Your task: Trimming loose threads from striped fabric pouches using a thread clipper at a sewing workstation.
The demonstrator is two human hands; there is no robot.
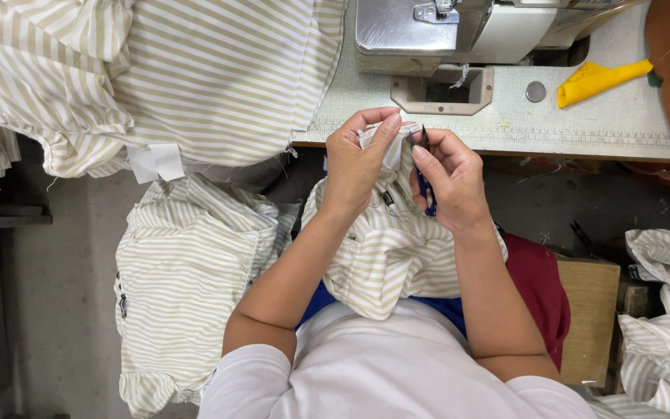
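- I sit at a pale sewing table (505, 124) with a grey concrete floor (63, 256) below it; one sewing machine (459, 27) stands at the far edge.
- On the table lie one round metal disc (536, 91) and one yellow piece of cloth (599, 80), well apart from my hands.
- I count striped cloth in four places: a big spread (219, 70) over the table's left end, a pile (180, 271) left of my lap, another heap (668, 310) at the far right, and the one striped garment (389, 248) on my lap.
- One white tag (157, 161) hangs from the big spread.
- My left hand (354, 167) is pressed together, thumb and fingers pinching the top edge of the striped garment, just in front of the table's near edge.
- My right hand (455, 182) is curled around one pair of small blue-handled snips (426, 167), their dark tips pointing up beside the pinched edge.
- The garment hangs down from that pinch, between both wrists, onto my lap.
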